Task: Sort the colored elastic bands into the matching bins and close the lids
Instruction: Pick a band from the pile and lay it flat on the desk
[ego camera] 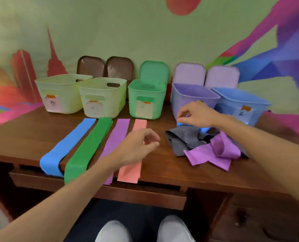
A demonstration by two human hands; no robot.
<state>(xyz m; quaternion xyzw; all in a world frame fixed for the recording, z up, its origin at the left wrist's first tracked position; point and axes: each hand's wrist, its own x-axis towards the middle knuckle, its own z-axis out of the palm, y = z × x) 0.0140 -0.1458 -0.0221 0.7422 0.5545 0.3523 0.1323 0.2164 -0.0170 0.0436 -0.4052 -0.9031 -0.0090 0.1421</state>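
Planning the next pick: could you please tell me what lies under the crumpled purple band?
A grey band shows beneath the crumpled purple band; anything deeper is covered.

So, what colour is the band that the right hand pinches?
Blue. The right hand pinches the band; the head view, the only one, shows it.

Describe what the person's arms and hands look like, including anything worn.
The left hand and right hand are bare: no gloves, rings or watch show. The left forearm and right forearm are uncovered too; no sleeve reaches into view.
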